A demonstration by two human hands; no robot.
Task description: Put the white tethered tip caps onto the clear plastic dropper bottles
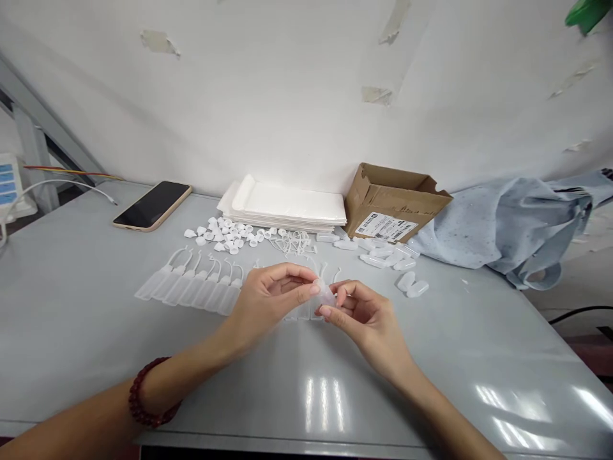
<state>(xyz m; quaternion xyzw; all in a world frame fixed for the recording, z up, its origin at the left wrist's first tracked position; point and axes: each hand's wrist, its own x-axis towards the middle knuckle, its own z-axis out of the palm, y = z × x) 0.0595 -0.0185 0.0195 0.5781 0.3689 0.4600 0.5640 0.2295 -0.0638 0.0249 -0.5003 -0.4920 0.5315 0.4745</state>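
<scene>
My left hand (268, 295) and my right hand (366, 316) meet over the middle of the grey table (71, 306). Between their fingertips sits a small clear plastic bottle (325, 294), pinched from both sides. Just behind and left of my hands lies a row of several finished clear bottles with caps and loops (191, 284). A red bead bracelet (143, 396) circles my left wrist.
Small white caps (225, 233) and thin plastic loop parts (292, 241) lie scattered farther back, loose clear bottles (387, 255) to the right. A stack of white trays (285, 204), an open cardboard box (393, 201), a phone (152, 204) and a blue cloth bag (517, 223) line the rear.
</scene>
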